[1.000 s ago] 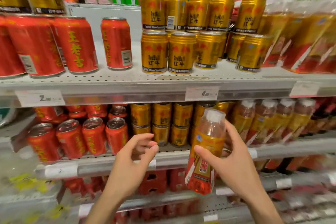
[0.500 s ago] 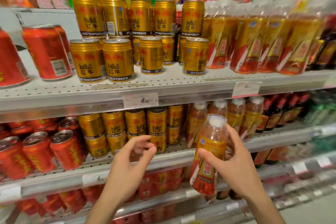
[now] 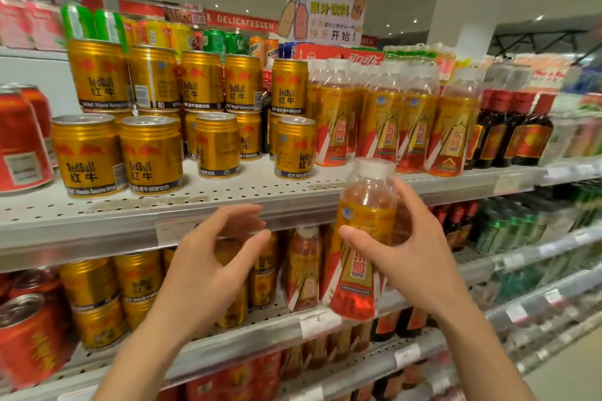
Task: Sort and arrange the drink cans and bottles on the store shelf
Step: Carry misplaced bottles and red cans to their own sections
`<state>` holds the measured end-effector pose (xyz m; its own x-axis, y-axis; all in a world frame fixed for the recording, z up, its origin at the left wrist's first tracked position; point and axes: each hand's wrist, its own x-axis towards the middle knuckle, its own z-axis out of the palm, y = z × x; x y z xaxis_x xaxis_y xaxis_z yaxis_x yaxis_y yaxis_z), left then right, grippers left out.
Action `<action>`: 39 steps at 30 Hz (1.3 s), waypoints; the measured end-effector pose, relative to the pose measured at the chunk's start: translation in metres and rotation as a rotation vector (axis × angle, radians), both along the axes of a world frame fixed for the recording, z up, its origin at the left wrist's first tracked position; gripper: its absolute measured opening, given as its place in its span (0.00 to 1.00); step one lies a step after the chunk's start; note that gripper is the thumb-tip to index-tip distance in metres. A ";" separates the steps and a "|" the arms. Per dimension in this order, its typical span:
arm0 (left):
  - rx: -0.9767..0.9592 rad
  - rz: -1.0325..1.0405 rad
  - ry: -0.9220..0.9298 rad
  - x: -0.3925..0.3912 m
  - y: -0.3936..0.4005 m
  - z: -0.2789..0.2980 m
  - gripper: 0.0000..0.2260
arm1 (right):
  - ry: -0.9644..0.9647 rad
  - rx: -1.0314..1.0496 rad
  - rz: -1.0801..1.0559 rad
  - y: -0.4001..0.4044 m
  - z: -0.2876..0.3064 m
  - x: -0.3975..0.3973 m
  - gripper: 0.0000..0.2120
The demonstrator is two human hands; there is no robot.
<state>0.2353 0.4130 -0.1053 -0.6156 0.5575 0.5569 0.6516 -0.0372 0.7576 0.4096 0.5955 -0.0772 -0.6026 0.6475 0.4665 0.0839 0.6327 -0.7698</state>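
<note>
My right hand (image 3: 413, 257) grips an orange drink bottle (image 3: 363, 238) with a white cap and a gold and red label, held upright in front of the upper shelf's edge (image 3: 293, 205). My left hand (image 3: 208, 267) hovers beside it with curled, spread fingers and holds nothing. On the upper shelf, gold Red Bull cans (image 3: 151, 153) stand stacked in two tiers at the left. To their right stands a row of matching orange bottles (image 3: 384, 120).
Red cans (image 3: 19, 140) fill the far left, dark bottles with red caps (image 3: 518, 130) the right. The lower shelf (image 3: 319, 322) holds more gold cans, red cans and orange bottles. A juice sign (image 3: 322, 19) stands on top. Bare shelf shows in front of the single gold cans.
Both hands have risen from the lower shelf level to the upper shelf's edge, with the bottle still in my right hand. The view has swung right and up.
</note>
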 end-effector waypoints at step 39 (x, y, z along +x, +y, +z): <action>-0.085 0.280 0.344 -0.053 0.119 0.060 0.30 | -0.034 0.439 -0.191 0.104 0.046 -0.072 0.48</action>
<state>0.1824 0.5323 -0.0451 -0.5368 0.4485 0.7147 0.8419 0.2296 0.4883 0.3373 0.6997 -0.0312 -0.5121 0.4940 0.7027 0.2508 0.8684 -0.4277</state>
